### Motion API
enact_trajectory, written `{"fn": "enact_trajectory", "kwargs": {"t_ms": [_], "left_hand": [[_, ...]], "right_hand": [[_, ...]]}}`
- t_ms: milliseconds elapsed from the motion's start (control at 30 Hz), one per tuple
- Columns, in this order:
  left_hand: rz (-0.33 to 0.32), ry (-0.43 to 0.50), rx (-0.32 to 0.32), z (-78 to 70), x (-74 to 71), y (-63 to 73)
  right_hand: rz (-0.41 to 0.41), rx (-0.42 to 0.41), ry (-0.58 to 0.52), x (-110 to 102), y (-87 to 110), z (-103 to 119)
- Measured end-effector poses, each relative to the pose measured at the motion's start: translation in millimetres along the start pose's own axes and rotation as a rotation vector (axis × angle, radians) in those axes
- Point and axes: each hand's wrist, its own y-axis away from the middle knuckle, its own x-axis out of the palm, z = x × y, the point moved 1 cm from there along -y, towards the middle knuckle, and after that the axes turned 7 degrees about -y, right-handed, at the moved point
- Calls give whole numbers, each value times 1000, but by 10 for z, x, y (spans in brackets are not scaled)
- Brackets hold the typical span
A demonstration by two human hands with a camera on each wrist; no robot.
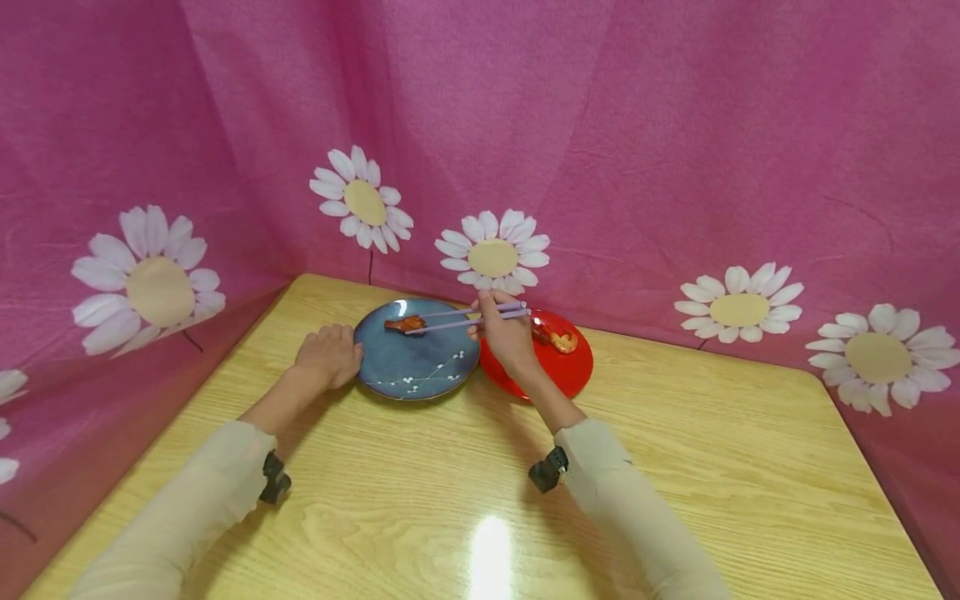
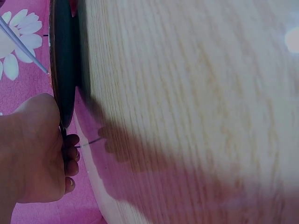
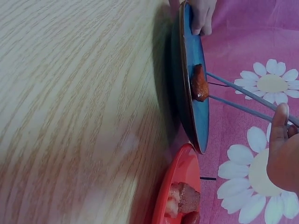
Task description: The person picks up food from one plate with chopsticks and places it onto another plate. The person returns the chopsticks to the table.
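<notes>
My right hand (image 1: 507, 337) holds a pair of lilac chopsticks (image 1: 457, 323) over the blue plate (image 1: 405, 358). Their tips are at a glazed brown chicken drumstick (image 1: 406, 325) on the far left part of that plate. In the right wrist view the chopsticks (image 3: 247, 109) reach either side of the drumstick (image 3: 200, 84); whether they squeeze it I cannot tell. At the left, my left hand (image 1: 327, 357) grips the blue plate's rim. Its fingers (image 2: 71, 154) curl below the rim in the left wrist view, where the plate (image 2: 65, 60) appears edge-on.
Right beside the blue plate stands a red plate (image 1: 558, 377), partly behind my right wrist. On it lie a pale orange, shrimp-like piece (image 1: 564, 342) and a dark brown piece. The wooden table (image 1: 420, 483) meets a pink flowered cloth (image 1: 622, 167) at its back and sides.
</notes>
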Motion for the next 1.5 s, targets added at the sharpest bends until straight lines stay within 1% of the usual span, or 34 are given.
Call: {"fn": "enact_trajectory", "kwargs": {"t_ms": [267,500,633,867,1100,1200,1400,1500], "left_hand": [[-13,-12,7,3,9,-9],[-10,6,-5,5,10,0],[-6,5,-1,-8,1,1],[-16,2,-8,-8,3,0],[-14,2,-3,-3,2,-6],[-13,5,1,-4,-1,-9],[-15,12,-6,-3,-13,-4],[-14,11,-8,-1,-8,3]], "right_hand": [[-13,-19,25,18,-4,-6],[-9,-12,85,48,-27,-45],[-22,-2,101,65,-34,-76],[-34,-19,112,124,-40,-101],[-69,-25,195,164,-35,-112],[-86,-18,213,165,-34,-120],[-81,-1,278,166,-16,-140],[-92,0,284,174,-1,-145]]}}
